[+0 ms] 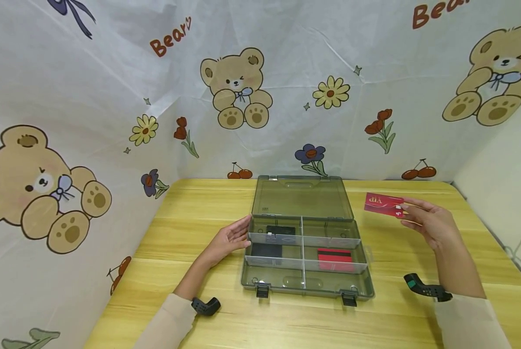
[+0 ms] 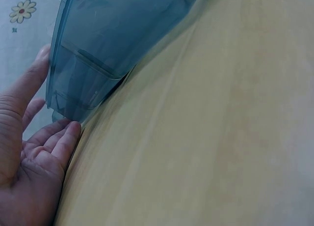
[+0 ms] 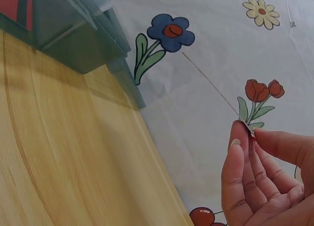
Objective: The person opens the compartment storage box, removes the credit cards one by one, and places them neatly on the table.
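My right hand (image 1: 431,223) pinches a red VIP card (image 1: 376,203) by its end, between thumb and fingers, above the table right of the box. In the right wrist view the card (image 3: 213,84) appears edge-on as a thin line. My left hand (image 1: 230,242) touches the left side of a translucent grey-green compartment box (image 1: 282,290), fingers mostly straight. The left wrist view has the thumb and fingertips at the corner of the box (image 2: 113,34). Inside lie a black card (image 1: 282,230) at back left, a dark card (image 1: 267,250) at middle left and a red black-striped card (image 1: 334,256) at middle right.
The box's lid (image 1: 301,196) is tipped back behind it, and two black latches (image 1: 262,292) hang at its front. A wood-grain table (image 1: 295,325) lies beneath. Behind it rises a white cloth (image 1: 286,29) printed with bears and flowers.
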